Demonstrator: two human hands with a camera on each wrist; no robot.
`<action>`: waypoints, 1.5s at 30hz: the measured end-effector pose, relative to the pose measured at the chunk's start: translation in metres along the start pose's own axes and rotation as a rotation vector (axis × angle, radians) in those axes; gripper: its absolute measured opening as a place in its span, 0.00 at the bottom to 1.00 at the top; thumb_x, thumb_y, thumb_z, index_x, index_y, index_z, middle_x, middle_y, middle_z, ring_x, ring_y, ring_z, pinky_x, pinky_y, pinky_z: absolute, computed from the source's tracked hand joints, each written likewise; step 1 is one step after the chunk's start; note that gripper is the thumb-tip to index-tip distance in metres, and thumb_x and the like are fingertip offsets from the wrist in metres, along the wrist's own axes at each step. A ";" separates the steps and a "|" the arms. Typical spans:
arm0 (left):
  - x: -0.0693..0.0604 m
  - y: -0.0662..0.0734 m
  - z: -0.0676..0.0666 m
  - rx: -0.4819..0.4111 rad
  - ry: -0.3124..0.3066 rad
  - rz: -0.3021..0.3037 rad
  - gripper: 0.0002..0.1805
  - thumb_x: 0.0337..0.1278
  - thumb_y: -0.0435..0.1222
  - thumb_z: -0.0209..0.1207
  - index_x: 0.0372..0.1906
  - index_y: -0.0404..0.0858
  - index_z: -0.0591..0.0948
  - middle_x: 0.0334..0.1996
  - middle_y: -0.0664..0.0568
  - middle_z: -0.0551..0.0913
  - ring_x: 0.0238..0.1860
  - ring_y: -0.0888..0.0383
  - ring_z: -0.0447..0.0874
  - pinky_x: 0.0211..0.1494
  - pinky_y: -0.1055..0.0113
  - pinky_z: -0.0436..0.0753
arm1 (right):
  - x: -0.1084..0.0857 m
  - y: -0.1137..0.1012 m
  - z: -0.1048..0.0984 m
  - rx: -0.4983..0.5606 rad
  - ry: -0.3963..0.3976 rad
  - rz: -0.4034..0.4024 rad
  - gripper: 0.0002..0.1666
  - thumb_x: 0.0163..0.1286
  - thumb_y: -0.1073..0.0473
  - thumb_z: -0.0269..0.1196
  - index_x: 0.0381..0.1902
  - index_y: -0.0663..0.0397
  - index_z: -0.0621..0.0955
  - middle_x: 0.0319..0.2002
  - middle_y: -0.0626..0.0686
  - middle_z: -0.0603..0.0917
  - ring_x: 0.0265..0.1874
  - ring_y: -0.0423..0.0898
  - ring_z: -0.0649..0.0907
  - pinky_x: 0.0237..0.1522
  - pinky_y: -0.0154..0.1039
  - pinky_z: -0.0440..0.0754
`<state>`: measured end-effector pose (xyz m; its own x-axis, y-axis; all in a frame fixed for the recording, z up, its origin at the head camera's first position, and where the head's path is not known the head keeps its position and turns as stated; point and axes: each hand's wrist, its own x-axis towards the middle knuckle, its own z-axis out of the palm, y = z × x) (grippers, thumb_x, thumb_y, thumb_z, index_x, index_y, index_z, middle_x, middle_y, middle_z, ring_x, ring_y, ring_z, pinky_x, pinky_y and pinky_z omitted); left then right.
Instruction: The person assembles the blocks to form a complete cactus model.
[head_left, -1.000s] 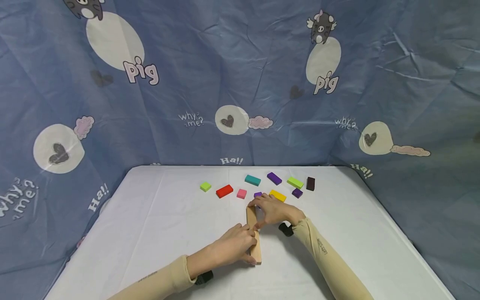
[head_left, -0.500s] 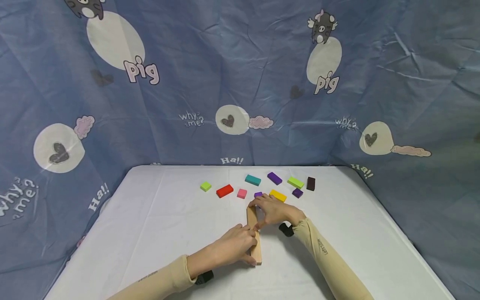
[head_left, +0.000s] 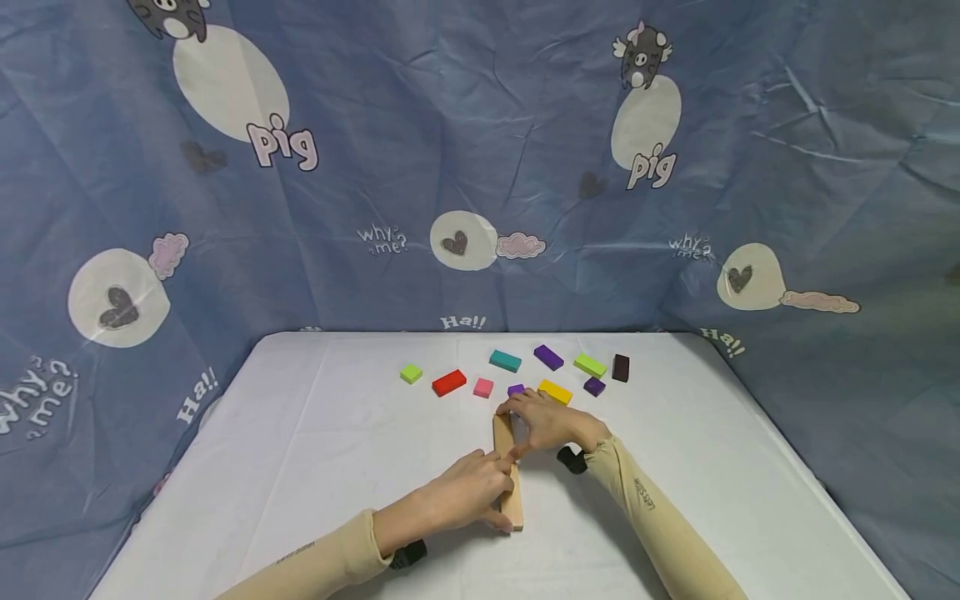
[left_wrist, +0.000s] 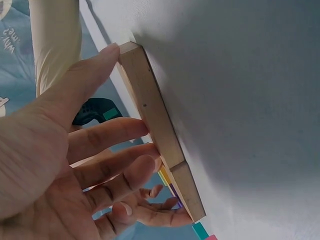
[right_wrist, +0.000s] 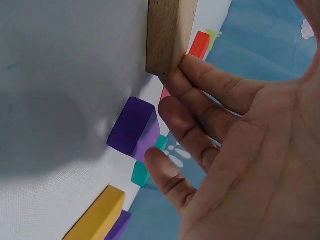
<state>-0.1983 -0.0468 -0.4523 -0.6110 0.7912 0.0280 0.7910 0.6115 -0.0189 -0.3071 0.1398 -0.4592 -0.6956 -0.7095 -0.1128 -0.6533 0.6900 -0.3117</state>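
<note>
We saw the near wooden block (head_left: pixel 515 502) and the far wooden block (head_left: pixel 503 433) meet end to end on the white tabletop (head_left: pixel 337 467). The left hand (head_left: pixel 467 492) gripped the near one, thumb at its near end; the right hand (head_left: pixel 551 419) clasped the far one between fingertips and thumb. Beyond, we spotted a purple block (right_wrist: pixel 132 125), yellow block (head_left: pixel 556 392), pink block (head_left: pixel 483 387) and red block (head_left: pixel 449 383), before a blue pig-print cloth (head_left: pixel 480 167).

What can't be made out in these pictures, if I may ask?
Head: part of the nearest purple block, behind the right grip.
Head: middle of wooden blocks, behind the left grip.
Right wrist: the yellow block, cut by the bottom edge.
Head: left sleeve's lettering, too small to read.
</note>
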 end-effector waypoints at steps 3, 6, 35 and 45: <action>0.000 -0.002 0.001 -0.023 0.002 0.008 0.21 0.45 0.62 0.64 0.33 0.50 0.87 0.43 0.60 0.83 0.39 0.65 0.75 0.36 0.71 0.70 | 0.000 -0.001 0.000 0.001 0.000 -0.001 0.43 0.50 0.37 0.72 0.62 0.44 0.74 0.61 0.50 0.74 0.65 0.53 0.68 0.68 0.57 0.60; 0.000 -0.004 0.001 -0.047 0.006 0.016 0.18 0.47 0.59 0.65 0.33 0.50 0.87 0.39 0.62 0.82 0.42 0.65 0.76 0.38 0.71 0.70 | 0.000 0.000 0.000 0.000 0.001 -0.003 0.42 0.51 0.37 0.71 0.63 0.44 0.74 0.62 0.50 0.73 0.64 0.52 0.69 0.67 0.56 0.61; 0.001 -0.024 0.015 -0.085 -0.050 -0.214 0.57 0.36 0.76 0.56 0.69 0.41 0.68 0.68 0.53 0.70 0.63 0.56 0.70 0.62 0.50 0.65 | -0.004 0.055 -0.010 0.485 0.397 0.045 0.23 0.61 0.64 0.64 0.55 0.64 0.74 0.53 0.64 0.76 0.54 0.61 0.72 0.58 0.59 0.67; 0.005 -0.027 0.018 -0.128 -0.085 -0.211 0.57 0.35 0.76 0.55 0.68 0.42 0.68 0.67 0.55 0.69 0.59 0.56 0.70 0.57 0.54 0.69 | 0.004 0.058 -0.004 0.440 0.377 0.117 0.25 0.61 0.57 0.67 0.56 0.55 0.76 0.52 0.55 0.78 0.51 0.53 0.74 0.55 0.51 0.69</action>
<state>-0.2232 -0.0590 -0.4693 -0.7593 0.6473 -0.0665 0.6398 0.7613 0.1049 -0.3488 0.1779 -0.4741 -0.8665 -0.4768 0.1480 -0.4363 0.5792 -0.6886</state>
